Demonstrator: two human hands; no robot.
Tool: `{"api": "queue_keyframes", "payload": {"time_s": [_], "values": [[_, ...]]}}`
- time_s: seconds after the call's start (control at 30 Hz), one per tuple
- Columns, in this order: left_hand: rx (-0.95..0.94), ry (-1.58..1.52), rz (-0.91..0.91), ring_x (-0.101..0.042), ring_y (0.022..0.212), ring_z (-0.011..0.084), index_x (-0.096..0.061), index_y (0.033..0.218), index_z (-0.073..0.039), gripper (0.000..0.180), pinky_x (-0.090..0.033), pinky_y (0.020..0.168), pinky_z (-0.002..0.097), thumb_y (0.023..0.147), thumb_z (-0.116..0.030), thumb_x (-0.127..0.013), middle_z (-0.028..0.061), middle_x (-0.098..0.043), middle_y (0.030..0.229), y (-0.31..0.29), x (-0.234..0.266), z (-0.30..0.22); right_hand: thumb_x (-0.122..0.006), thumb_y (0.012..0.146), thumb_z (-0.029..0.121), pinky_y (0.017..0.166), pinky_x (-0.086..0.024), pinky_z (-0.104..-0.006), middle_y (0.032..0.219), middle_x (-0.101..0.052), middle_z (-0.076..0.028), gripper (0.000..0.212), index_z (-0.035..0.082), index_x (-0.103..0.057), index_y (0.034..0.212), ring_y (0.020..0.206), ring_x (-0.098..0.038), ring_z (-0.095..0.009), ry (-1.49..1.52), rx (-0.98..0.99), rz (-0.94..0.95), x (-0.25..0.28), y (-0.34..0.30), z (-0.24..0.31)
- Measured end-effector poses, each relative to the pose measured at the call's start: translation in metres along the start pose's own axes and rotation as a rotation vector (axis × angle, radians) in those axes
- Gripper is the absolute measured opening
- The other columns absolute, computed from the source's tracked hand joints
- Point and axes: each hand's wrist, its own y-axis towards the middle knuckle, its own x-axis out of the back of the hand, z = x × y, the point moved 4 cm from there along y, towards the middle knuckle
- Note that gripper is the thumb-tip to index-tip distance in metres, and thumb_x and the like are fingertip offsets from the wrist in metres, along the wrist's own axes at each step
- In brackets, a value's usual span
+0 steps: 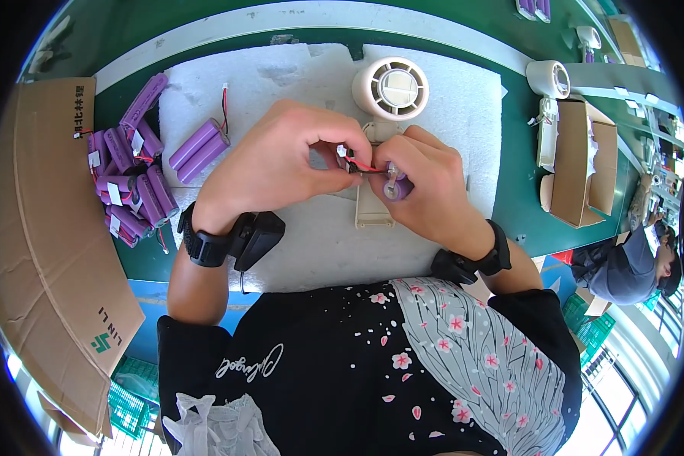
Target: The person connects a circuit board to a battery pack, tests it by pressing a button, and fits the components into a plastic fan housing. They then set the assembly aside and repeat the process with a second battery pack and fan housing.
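Observation:
My right hand [433,182] is closed round a purple battery pack [399,188], whose end with metal tabs faces me. Red and black wires [366,167] run from that end to my left hand [273,156], whose thumb and forefinger pinch them. A small white connector [341,151] shows by the left fingertips. Beneath both hands lies a cream handheld fan: its round grilled head [391,87] points away from me, and its open handle shell [371,211] is partly covered by my hands. Another purple two-cell pack [199,150] rests on the foam, left of my left hand.
White foam sheet [304,243] covers the green table. Several purple packs with wires [133,175] are heaped at the left, beside a large cardboard box [45,251]. At the right are another fan [547,80] and an open carton [574,163]. A person [623,266] sits farther right.

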Motion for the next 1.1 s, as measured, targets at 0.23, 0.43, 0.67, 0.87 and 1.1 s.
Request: {"api": "queue_keyframes", "payload": {"time_s": [0.23,0.43,0.67,0.87,1.1], "values": [[0.295,-0.199,0.077,-0.061,0.091,0.0134,-0.063,0.095,-0.004,0.026,-0.050,0.082,0.0277,0.074,0.011,-0.068,0.0032,-0.063,0.095,-0.004,-0.001,0.008,-0.077,0.065,-0.003,0.054,-0.045,-0.0304,0.074,-0.060,-0.006,0.026,0.005,-0.062,0.085,0.065,-0.058,-0.020,0.099,0.011,0.014,0.004,0.003,-0.002],[0.347,-0.308,0.130,-0.059,0.097,0.0123,-0.061,0.098,-0.002,0.026,-0.049,0.086,0.0281,0.076,0.009,-0.068,0.0032,-0.061,0.100,-0.006,0.000,0.018,-0.074,0.076,0.005,0.054,-0.043,-0.0265,0.078,-0.059,-0.007,0.017,0.003,-0.066,0.091,0.064,-0.055,-0.016,0.227,0.038,-0.105,0.018,-0.001,-0.005],[0.365,-0.432,0.084,-0.063,0.085,0.0133,-0.063,0.095,0.001,0.011,-0.052,0.077,0.0269,0.085,-0.001,-0.067,0.0050,-0.063,0.090,-0.004,0.000,0.015,-0.071,0.081,0.008,0.052,-0.041,-0.0239,0.079,-0.059,-0.007,0.010,0.002,-0.068,0.088,0.060,-0.053,-0.015,0.200,-0.078,0.028,0.021,-0.001,-0.007],[0.314,-0.416,0.064,-0.064,0.079,0.0129,-0.063,0.093,0.002,0.008,-0.052,0.074,0.0264,0.087,-0.003,-0.067,0.0054,-0.064,0.085,-0.002,-0.002,0.016,-0.074,0.078,0.006,0.053,-0.043,-0.0245,0.078,-0.060,-0.007,0.009,0.002,-0.070,0.085,0.061,-0.056,-0.014,0.138,-0.114,-0.119,0.018,0.003,-0.002],[0.376,-0.291,0.098,-0.064,0.083,0.0129,-0.063,0.095,0.002,0.012,-0.052,0.076,0.0262,0.084,0.002,-0.068,0.0057,-0.064,0.088,-0.004,0.003,0.016,-0.074,0.077,0.005,0.056,-0.044,-0.0249,0.079,-0.060,-0.007,0.011,0.004,-0.072,0.088,0.065,-0.057,-0.014,0.135,-0.154,-0.045,0.015,-0.001,-0.006]]}}
